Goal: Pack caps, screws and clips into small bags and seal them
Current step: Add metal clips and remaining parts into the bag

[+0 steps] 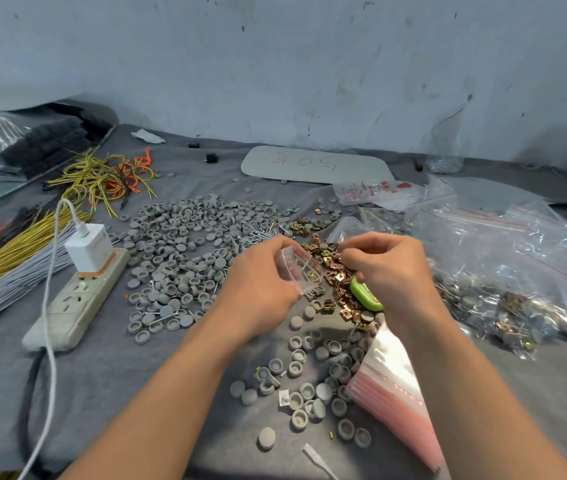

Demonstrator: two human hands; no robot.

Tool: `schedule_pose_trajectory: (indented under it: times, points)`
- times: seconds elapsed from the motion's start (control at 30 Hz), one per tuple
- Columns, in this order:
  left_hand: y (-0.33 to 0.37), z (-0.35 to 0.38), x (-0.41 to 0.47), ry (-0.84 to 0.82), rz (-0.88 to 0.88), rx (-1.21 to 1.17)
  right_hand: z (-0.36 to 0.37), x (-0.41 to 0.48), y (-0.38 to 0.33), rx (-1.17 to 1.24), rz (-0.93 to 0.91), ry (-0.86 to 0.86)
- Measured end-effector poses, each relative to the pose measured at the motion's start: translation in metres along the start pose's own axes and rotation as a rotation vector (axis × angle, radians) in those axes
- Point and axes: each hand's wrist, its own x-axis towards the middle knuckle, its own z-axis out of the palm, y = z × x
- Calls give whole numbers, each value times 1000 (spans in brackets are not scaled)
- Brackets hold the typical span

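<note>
The small clear bag (301,271) has gold clips inside. The left hand (261,287) pinches it beside the clip pile (335,277). The right hand (386,268) curls its fingers over the pile; I cannot tell what they hold.

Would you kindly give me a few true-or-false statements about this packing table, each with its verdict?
1. The left hand holds a small clear plastic bag. True.
2. The white charger block is unplugged. False: it sits plugged into the white power strip.
3. The right hand is above the pile of brass-coloured metal clips. True.
4. The round grey plastic caps are all inside bags. False: many lie loose on the grey cloth.
5. The stack of pink-striped flat bags lies beside the left forearm. False: it lies beside the right forearm.
</note>
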Motion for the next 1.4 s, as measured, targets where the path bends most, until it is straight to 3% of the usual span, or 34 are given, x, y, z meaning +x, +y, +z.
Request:
schedule_pose_trajectory:
  times: [0.13,0.2,0.43,0.6,0.7,0.8,0.9,0.97,1.4]
  points:
    - [-1,-5,1,32,-17,-83,3,-1,6,-873,-72,-35]
    - [-1,-6,2,31,-26,-91,9,-3,8,-1130,-69,-82]
    - [1,-9,1,28,-31,-92,23,-8,8,-1263,-87,-61]
    - [0,-10,1,34,-34,-87,24,-11,8,-1251,-67,-129]
    - [2,-10,1,38,-32,-57,25,-9,4,-1108,-109,9]
    - [2,-8,0,27,-18,-2,20,-7,0,-617,-172,94]
    - [2,-6,-2,31,-3,14,14,-10,-3,-166,-183,-17]
    - [2,-4,-2,12,4,20,14,-14,-4,-21,-188,-95]
    - [1,-2,-2,-44,3,26,31,-18,1,-16,-289,-259]
